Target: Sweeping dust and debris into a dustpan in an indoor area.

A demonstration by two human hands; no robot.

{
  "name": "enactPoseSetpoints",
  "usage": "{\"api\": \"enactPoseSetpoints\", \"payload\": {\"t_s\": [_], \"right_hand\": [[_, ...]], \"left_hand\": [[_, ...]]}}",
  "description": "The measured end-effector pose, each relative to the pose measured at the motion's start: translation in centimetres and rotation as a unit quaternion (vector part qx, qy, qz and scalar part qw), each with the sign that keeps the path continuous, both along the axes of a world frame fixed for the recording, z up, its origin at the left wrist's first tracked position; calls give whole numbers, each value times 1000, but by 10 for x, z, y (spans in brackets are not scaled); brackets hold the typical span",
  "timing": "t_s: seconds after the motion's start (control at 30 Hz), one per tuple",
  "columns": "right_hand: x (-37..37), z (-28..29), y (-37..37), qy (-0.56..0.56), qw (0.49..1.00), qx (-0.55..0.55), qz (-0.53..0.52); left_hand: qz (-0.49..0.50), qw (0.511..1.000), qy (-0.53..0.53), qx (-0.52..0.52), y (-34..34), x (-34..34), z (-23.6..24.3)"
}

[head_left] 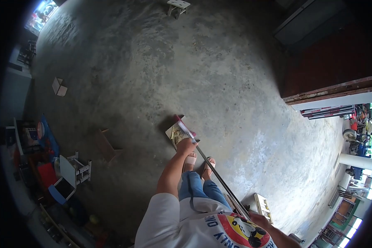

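Observation:
My left hand [187, 145] is closed around a long dark metal handle [217, 175] near its lower end, just beside a pink-and-white head [182, 125]. Directly under that head is a small beige piece [171, 133] with a worn yellowish surface, just in front of my sandalled feet; whether they touch is unclear. My right hand [255, 218], partly hidden by my shirt, grips the same handle near its upper end at the lower right.
Small stools stand at the top [178, 5] and lower right [263, 206]. A pale box-like piece [59, 87] and brown wooden piece [104, 144] lie leftward, near cluttered furniture [70, 175]. A dark red platform [330, 70] juts at upper right; vehicles [350, 136] line the right.

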State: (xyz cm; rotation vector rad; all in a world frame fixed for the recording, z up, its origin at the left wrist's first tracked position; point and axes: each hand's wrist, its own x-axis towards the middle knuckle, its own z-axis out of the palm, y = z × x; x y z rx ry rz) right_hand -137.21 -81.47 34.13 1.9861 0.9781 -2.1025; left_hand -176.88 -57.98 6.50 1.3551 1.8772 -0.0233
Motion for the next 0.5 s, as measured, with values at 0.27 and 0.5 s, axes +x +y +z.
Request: {"api": "enactPoseSetpoints", "payload": {"t_s": [0.27, 0.5], "right_hand": [[9, 67, 3, -76, 981, -25, -176], [9, -7, 45, -185, 954, -17, -234]], "left_hand": [[10, 1000, 8, -1, -4, -14, 1], [22, 1000, 10, 9, -21, -38, 0]]}}
